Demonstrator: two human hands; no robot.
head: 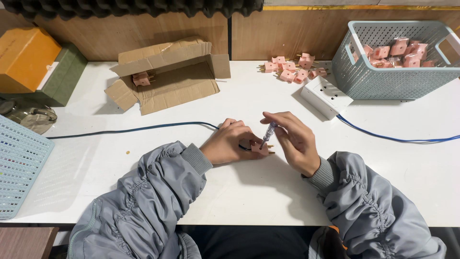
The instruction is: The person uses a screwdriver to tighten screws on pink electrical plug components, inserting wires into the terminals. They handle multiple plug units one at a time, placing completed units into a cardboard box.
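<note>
Open brown cardboard box [167, 76]: lies on side at rear centre-left of white desk [249, 192], flaps splayed outward, mouth facing forward; one pink plug [142, 78] inside near left flap.

Orange rectangular box [25, 58]: far left rear, closed, set at angle, resting on top of green box.

Green rectangular box [64, 76]: beneath and just right of orange box, white edge strip visible between them.

No labels, signs or screens discernible on any package or elsewhere in view.
</note>
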